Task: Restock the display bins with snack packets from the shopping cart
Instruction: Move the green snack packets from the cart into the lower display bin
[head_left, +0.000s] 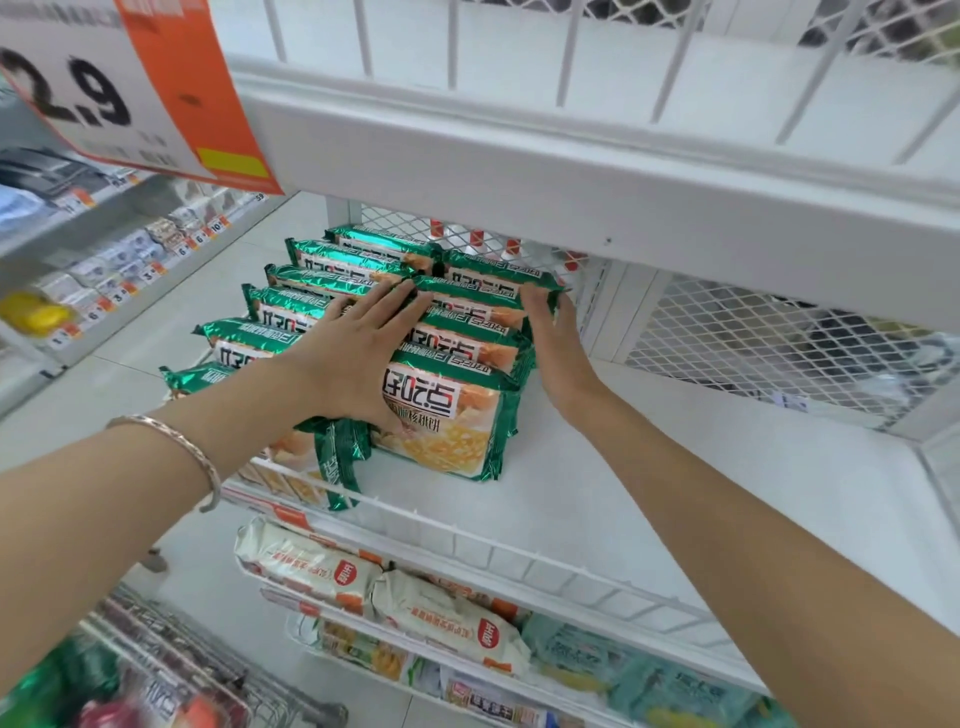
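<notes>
Two rows of green-and-orange foil snack packets (441, 415) stand on a white metal shop shelf (597, 493), behind its white wire front rail (467, 545) and before a white mesh back panel (727, 332). The left hand (353, 358) lies flat across the packet tops, fingers (400, 306) straight and spread. The right hand (558, 348) presses the right row's side, fingers (537, 304) straight and together. More green packets fill the wire shopping cart (171, 660) below on the left. An orange-and-white price sign (130, 88) hangs above the pale tiled aisle floor (208, 312).
</notes>
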